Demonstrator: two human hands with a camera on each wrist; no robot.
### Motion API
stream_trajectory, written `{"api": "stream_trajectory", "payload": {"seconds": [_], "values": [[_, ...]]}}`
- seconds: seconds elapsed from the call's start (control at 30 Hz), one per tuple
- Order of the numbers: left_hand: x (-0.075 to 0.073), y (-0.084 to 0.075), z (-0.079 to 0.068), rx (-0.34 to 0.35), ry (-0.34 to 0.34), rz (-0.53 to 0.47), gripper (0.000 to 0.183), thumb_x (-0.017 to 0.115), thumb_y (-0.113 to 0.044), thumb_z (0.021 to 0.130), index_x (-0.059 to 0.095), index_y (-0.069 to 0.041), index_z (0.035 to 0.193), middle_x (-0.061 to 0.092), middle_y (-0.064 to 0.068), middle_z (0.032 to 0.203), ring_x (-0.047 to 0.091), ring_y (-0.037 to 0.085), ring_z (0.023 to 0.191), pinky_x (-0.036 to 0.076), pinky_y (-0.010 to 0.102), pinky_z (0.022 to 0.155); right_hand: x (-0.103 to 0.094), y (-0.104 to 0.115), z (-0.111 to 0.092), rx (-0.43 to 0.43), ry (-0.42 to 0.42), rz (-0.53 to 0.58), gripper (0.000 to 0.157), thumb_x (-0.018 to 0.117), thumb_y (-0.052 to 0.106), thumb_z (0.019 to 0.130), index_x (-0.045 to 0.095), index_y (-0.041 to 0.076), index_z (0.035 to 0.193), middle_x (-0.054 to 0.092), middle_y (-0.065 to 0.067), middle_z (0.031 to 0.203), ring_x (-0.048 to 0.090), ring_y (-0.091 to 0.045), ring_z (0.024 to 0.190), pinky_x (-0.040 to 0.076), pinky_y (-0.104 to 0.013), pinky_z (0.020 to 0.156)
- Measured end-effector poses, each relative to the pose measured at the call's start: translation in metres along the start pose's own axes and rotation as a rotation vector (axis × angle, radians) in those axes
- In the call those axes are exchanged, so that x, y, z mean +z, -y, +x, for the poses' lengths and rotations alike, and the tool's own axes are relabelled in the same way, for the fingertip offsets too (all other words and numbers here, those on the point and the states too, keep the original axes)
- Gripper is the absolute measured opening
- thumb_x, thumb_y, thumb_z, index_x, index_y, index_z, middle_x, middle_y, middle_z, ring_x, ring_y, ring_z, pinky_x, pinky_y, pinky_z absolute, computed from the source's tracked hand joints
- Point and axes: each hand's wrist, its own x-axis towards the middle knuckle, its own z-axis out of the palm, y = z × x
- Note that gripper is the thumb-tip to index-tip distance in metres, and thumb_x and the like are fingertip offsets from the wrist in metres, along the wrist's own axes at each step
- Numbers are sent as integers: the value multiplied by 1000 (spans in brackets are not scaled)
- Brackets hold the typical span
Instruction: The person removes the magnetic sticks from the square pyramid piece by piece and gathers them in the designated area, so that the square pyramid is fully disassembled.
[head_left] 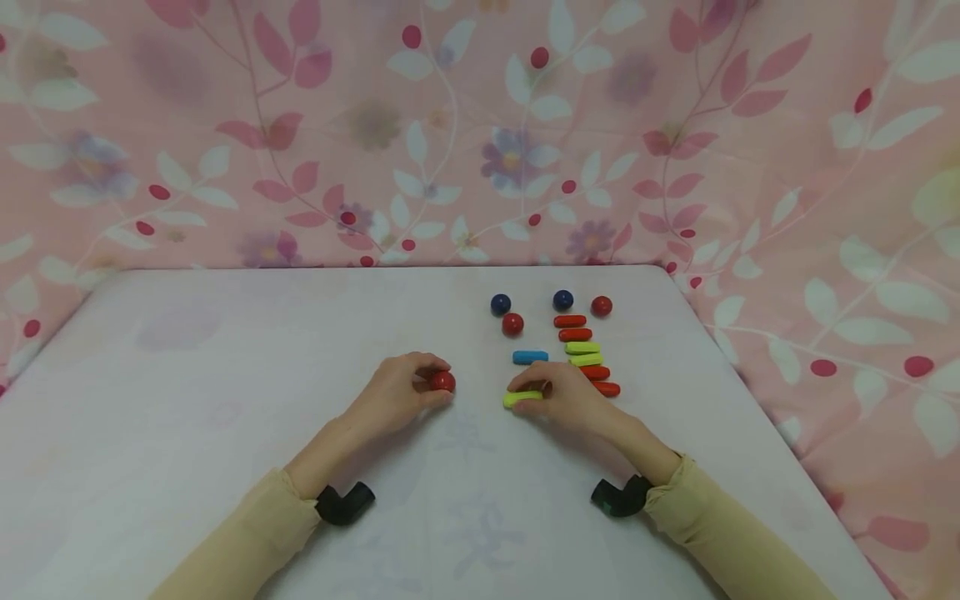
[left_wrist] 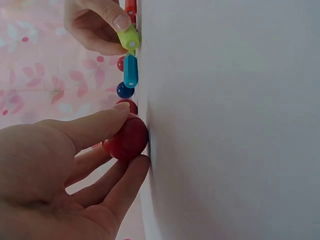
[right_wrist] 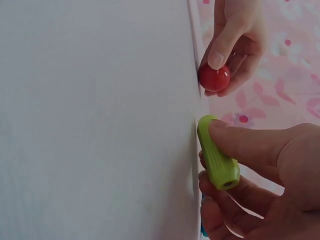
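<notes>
My left hand (head_left: 397,390) pinches a glossy red ball (left_wrist: 128,140) between thumb and fingers, low at the white tabletop. To its right, my right hand (head_left: 566,396) holds a short yellow-green ribbed stick (right_wrist: 218,155) by thumb and fingertips, close over the table. Just beyond the right hand lies a blue stick (head_left: 530,357). Two red sticks (head_left: 606,389) lie by that hand's far side, partly covered by it in the head view. Behind them are two more yellow-green sticks (head_left: 582,347) in a column.
Further back lie other red sticks (head_left: 570,321), two dark blue balls (head_left: 563,300) and two red balls (head_left: 513,324). A pink floral cloth (head_left: 450,125) hangs behind the white table (head_left: 225,375). Black curved pieces (head_left: 345,504) sit at both wrists.
</notes>
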Motion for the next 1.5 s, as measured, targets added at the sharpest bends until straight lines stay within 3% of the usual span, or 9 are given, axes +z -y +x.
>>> {"api": "stream_trajectory", "payload": {"seconds": [0.57, 0.9, 1.5], "values": [[-2, 8, 50, -48, -61, 77, 46, 68, -20, 96, 56, -7, 138, 63, 14, 123, 57, 29, 109, 51, 44, 99, -10, -8, 0, 60, -92, -36, 26, 79, 12, 86, 75, 11, 112, 73, 0, 106, 60, -19, 95, 52, -29, 80], [0, 7, 54, -62, -59, 111, 53, 68, -22, 95, 50, 0, 141, 63, 18, 127, 59, 31, 111, 51, 45, 100, -11, -11, -1, 41, -96, 2, 28, 76, 8, 88, 73, 9, 115, 72, -3, 111, 63, -22, 102, 56, -41, 90], [-3, 9, 50, -67, -27, 82, 58, 70, -19, 93, 47, 0, 143, 60, 18, 131, 59, 31, 115, 50, 44, 102, -13, -10, -3, 43, -95, 8, 32, 78, 12, 87, 71, 11, 118, 71, -1, 113, 63, -23, 109, 54, -44, 96]]}}
